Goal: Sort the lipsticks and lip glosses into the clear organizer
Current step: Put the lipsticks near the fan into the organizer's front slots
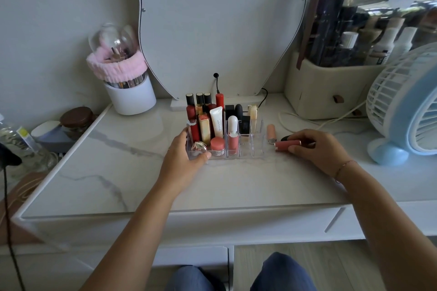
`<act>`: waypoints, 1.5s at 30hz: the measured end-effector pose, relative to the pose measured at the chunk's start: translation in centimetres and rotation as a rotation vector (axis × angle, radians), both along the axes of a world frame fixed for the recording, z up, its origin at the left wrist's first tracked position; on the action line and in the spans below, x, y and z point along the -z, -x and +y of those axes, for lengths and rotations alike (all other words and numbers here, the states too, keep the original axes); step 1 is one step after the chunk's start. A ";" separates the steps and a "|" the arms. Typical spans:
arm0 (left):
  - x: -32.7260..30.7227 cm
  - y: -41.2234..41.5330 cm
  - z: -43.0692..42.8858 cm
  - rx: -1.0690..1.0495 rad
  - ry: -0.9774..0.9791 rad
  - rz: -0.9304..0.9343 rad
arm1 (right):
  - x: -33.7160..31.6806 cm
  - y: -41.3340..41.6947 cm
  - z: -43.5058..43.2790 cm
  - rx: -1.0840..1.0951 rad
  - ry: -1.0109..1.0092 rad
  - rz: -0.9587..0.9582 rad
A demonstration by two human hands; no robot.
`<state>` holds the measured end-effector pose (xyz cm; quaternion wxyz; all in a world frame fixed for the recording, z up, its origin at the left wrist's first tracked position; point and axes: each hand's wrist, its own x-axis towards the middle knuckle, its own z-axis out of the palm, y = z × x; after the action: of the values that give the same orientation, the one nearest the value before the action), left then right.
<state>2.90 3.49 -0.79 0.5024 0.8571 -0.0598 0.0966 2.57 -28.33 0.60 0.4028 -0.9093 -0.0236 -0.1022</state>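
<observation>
The clear organizer stands mid-table on the marble top, holding several red, gold, black and white lip products, mostly in its left and back slots. My left hand grips its front left corner. To the organizer's right, my right hand pinches a pink lip gloss tube that lies on its side on the table. A black item lies just behind the tube, partly hidden by my fingers. A peach lipstick lies on the table between the organizer and my right hand.
A white brush cup with a pink headband stands at the back left. Behind the organizer is a mirror. A beige cosmetic case and a blue fan sit at the right, with white cables across the table.
</observation>
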 end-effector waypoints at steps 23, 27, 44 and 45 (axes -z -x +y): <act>-0.1 0.0 0.0 -0.001 -0.003 -0.004 | -0.3 0.1 0.2 -0.008 -0.278 -0.097; -0.1 0.0 0.0 -0.001 -0.008 -0.005 | -0.4 0.4 0.3 -0.042 -0.453 -0.099; 0.0 0.0 0.0 -0.001 -0.005 -0.014 | -3.1 1.1 6.5 -0.134 -0.505 -0.251; -0.1 0.1 -0.1 0.000 -0.005 -0.017 | -3.3 1.2 7.2 -0.144 -0.505 -0.264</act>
<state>2.85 3.43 -0.71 0.4996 0.8576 -0.0643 0.1039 1.36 -21.09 3.87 0.6159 -0.7552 -0.1139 -0.1934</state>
